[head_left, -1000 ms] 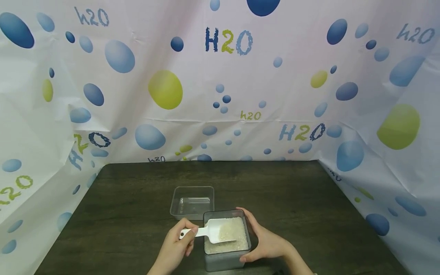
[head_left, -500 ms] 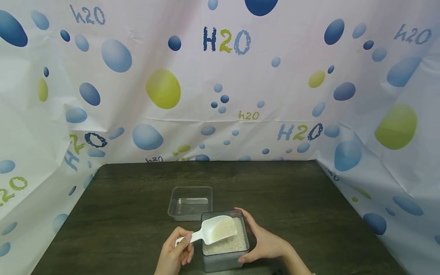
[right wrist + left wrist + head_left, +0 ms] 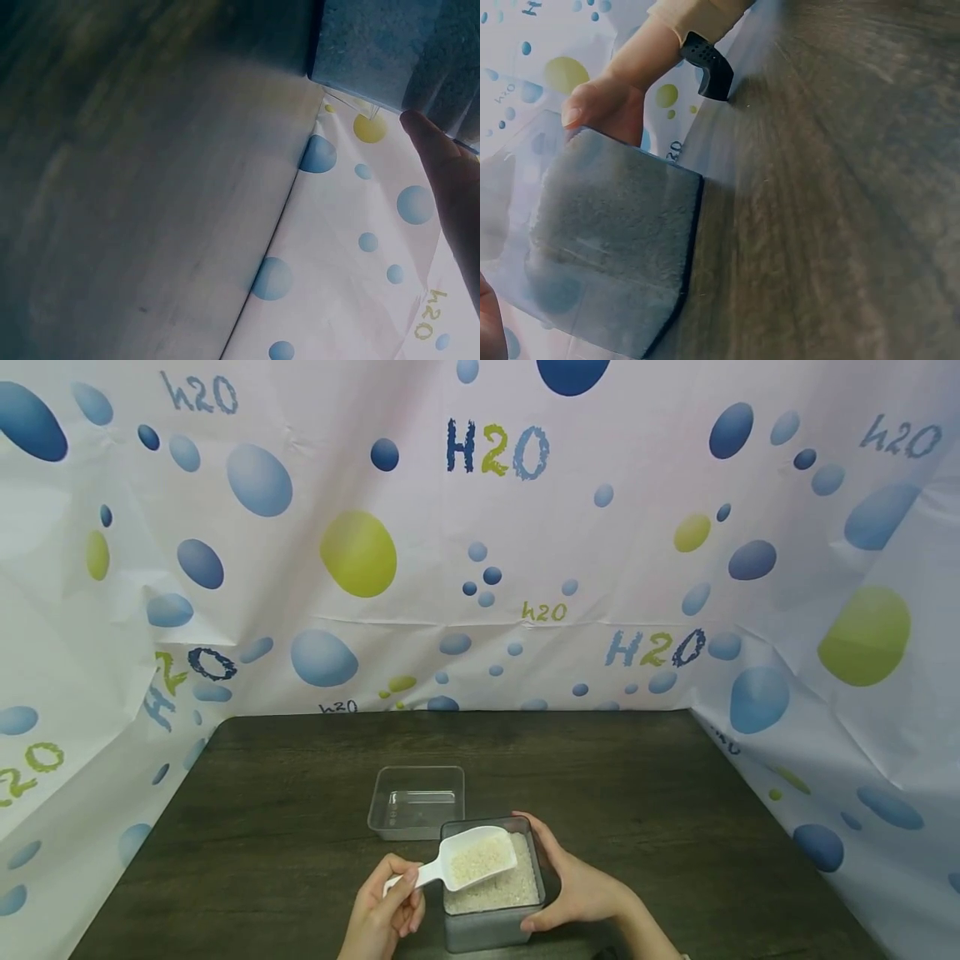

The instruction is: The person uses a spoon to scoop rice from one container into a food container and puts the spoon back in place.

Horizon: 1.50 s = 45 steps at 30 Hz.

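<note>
In the head view my left hand (image 3: 381, 906) pinches the handle of a white scoop (image 3: 447, 866). Rice (image 3: 480, 860) lies in the scoop, which is tilted slightly over a grey see-through container (image 3: 487, 933). More rice (image 3: 517, 889) fills that container nearly to its rim. My right hand (image 3: 581, 887) grips the container's right side, thumb at the front and fingers at the back corner. Through the container wall (image 3: 622, 232) the rice shows in the left wrist view, with only a bit of the left hand (image 3: 489, 322) visible. The right wrist view shows the right hand (image 3: 450, 169) against the container (image 3: 367, 56).
A shallow clear plastic box (image 3: 416, 818) stands just behind the rice container, to its left, with nothing seen inside. Both rest on a dark wooden table (image 3: 637, 777). A white curtain (image 3: 480, 510) with blue and green dots surrounds the table's back and sides.
The scoop has risen a little off the rice and its bowl has turned, so the load shows more level. My right hand and the container have stayed in place.
</note>
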Each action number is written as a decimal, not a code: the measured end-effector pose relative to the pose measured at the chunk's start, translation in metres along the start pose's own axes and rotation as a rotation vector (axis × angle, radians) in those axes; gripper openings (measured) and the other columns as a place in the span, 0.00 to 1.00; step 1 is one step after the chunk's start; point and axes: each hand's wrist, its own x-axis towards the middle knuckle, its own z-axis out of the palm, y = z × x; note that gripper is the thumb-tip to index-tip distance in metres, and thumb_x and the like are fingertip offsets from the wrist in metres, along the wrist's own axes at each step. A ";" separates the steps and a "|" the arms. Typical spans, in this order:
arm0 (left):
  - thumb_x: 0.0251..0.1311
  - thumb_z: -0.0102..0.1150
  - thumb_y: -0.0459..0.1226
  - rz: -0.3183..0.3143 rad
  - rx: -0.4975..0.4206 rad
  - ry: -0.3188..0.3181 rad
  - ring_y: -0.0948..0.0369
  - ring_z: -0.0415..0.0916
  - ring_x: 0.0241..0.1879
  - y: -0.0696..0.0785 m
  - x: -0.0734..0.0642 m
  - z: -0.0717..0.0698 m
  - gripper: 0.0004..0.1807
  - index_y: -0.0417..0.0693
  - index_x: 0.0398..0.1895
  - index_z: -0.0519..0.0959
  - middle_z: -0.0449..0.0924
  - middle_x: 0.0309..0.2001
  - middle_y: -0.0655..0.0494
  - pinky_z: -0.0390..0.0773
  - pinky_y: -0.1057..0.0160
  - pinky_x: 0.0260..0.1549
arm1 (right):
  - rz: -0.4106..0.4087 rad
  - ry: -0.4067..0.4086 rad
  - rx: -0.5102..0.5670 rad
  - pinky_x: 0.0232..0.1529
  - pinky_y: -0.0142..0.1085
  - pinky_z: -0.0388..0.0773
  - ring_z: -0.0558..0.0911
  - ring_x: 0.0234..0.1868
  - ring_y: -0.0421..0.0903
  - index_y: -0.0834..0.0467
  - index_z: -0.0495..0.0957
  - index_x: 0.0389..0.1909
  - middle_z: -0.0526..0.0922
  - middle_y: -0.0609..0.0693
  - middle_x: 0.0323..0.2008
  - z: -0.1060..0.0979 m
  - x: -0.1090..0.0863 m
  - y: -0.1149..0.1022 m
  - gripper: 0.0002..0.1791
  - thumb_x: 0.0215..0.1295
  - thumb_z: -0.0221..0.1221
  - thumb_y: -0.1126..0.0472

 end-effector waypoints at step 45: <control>0.72 0.48 0.31 -0.251 0.349 0.258 0.67 0.65 0.16 0.023 0.078 -0.099 0.08 0.30 0.42 0.71 0.69 0.22 0.57 0.65 0.73 0.16 | 0.038 -0.010 -0.037 0.65 0.35 0.62 0.53 0.71 0.65 0.41 0.30 0.76 0.40 0.65 0.73 -0.001 0.000 0.001 0.62 0.57 0.71 0.54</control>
